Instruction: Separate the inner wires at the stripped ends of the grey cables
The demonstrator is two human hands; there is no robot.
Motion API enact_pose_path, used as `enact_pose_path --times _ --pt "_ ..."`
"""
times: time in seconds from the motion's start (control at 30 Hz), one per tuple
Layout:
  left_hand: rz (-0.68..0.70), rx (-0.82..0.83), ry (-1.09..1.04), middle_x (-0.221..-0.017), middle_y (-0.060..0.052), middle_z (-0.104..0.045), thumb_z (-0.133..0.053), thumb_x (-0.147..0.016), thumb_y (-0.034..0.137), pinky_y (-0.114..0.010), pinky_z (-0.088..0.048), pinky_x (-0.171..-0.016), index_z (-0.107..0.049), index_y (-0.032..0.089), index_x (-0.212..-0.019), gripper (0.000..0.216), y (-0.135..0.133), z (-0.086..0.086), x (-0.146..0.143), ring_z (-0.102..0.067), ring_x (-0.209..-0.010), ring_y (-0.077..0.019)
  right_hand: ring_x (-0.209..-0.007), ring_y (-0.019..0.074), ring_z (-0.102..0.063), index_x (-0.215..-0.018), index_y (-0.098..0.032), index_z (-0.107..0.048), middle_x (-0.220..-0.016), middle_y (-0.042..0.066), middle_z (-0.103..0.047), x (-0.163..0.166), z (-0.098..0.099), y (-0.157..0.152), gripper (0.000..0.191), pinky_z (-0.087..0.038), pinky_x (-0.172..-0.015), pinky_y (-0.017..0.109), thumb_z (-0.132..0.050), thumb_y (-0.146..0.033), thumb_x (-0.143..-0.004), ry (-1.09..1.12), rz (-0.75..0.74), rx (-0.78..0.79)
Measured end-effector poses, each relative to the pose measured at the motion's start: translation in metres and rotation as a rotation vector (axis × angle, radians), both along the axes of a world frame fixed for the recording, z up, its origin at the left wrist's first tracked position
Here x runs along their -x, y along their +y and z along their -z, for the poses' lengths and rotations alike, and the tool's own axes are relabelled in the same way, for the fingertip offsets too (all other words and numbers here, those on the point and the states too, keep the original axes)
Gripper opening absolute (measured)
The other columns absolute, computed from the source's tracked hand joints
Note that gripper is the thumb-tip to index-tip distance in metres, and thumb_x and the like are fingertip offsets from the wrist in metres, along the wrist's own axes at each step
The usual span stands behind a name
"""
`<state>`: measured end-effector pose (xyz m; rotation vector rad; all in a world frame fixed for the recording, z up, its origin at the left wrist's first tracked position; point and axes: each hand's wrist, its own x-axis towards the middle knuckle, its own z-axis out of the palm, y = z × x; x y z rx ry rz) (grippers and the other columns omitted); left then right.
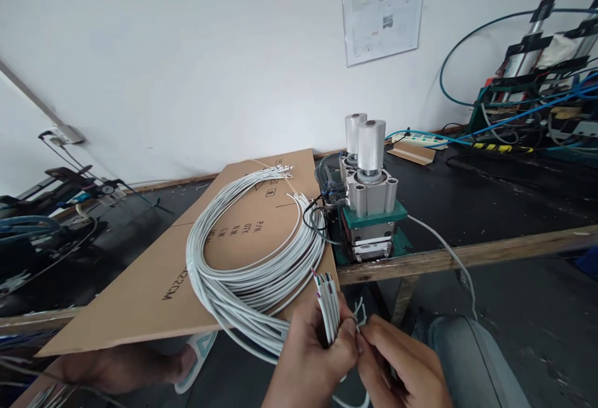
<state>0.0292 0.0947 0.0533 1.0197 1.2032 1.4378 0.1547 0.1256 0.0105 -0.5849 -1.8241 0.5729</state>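
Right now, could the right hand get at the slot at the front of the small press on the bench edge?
Probably yes: the right hand pinches a wire end just below the press, with only open space between; nothing blocks its front.

Both hands are bare, the left hand (308, 358) at six o'clock, the right hand (402, 364) at five; no sleeves show; blue-grey trousers (471, 358) cover the knee at four o'clock.

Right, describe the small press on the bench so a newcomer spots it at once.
Start at the flattened cardboard sheet carrying the coil of grey cables. Just right of it, at the wooden bench edge, stands the pneumatic press. Unlike the cluttered machines nearby, it has a green plate and two knurled silver cylinders.
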Motion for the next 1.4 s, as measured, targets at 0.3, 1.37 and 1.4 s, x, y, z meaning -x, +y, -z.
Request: enact_pose_path --times 0.3,1.37,1.4 --pt "-0.052 -0.056 0.193 -0.066 0.007 -0.043 -0.06 -0.071 0.022 -0.022 -0.03 -0.052 -0.048 0.023 -0.075 0.012 -0.001 -0.001 -0.006 -0.038 -0.056 -0.0095 -0.061 0.0176 -0.07 -0.089 -0.024 -0.058 -0.074 0.002 -0.07 -0.032 -0.024 -0.001 0.02 -0.049 -0.051 0.028 -0.045 -0.014 -0.1 -0.405 0.007 -0.25" --pt "-0.104 -0.098 -0.046 -0.058 0.008 -0.051 -0.081 -0.08 0.059 -0.018 -0.033 -0.047 -0.058 0.018 -0.075 0.047 -0.004 0.002 -0.01 -0.042 -0.047 -0.0059 -0.048 0.0114 -0.045 -0.068 -0.022 -0.057 -0.057 -0.003 -0.048 0.009 -0.001 -0.012 0.037 -0.033 -0.045 0.024 -0.051 -0.029 -0.104 0.206 -0.01 0.294" --pt "-0.134 -0.113 -0.032 -0.061 0.007 -0.05 -0.081 -0.08 0.058 -0.018 -0.033 -0.048 -0.059 0.018 -0.075 0.047 -0.004 0.005 -0.01 -0.041 -0.049 -0.0057 -0.048 0.0116 -0.043 -0.068 -0.022 -0.058 -0.057 -0.003 -0.047 0.011 0.0 -0.012 0.036 -0.032 -0.044 0.024 -0.051 -0.028 -0.103 0.203 0.013 0.279"
